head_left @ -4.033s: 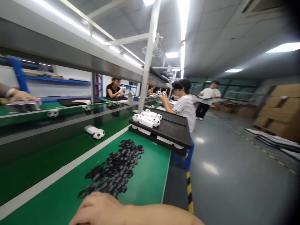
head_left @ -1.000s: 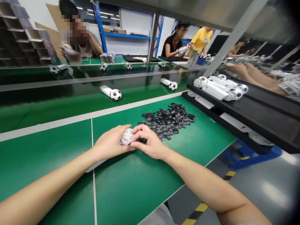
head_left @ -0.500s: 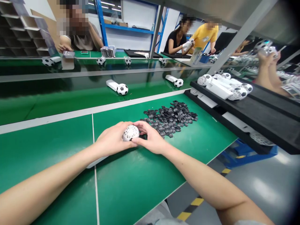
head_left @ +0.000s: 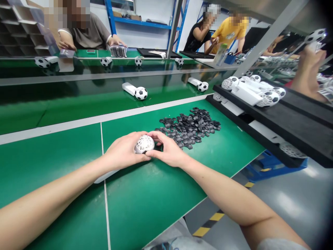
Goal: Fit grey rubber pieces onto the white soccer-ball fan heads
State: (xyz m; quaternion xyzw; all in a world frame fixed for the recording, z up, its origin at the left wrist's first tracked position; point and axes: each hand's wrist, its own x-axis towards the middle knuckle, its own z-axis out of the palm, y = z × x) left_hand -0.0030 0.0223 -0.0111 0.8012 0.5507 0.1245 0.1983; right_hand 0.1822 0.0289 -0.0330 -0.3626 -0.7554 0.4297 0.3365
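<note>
White openwork faces upward on the lattice ball (head_left: 145,143), held between 2 hands over the surface (head_left: 145,201); the ball is the reference for all places below.

Left hand (head_left: 127,147): wrapped around the ball's left side, grasping it. Right hand (head_left: 168,149): thumb and curled fingers set against the ball's right side, also gripping it. White handle (head_left: 106,176): visible under the left wrist, to the lower left of the ball; its join is hidden.

Step in hand, by judgement: finger work at the ball's right rim, with the left side acting as clamp. A dark patch (head_left: 144,153) shows at the lower rim; whether it is a loose piece cannot be told. The next move appears to call for a steady left grip and controlled right fingertip pressure.

Black pieces (head_left: 192,126): loose pile, beyond and to the right of the ball.

Upper tray (head_left: 299,114): well to the right of the ball; holds several white units (head_left: 247,92). Lower tray (head_left: 288,160): beneath it; holds more units, partly covered.

Belt (head_left: 78,104): beyond the ball; its nearer lane carries 2 soccer-patterned units (head_left: 141,93).

Blue bin (head_left: 230,59): far beyond, right of the ball; contents unclear.
</note>
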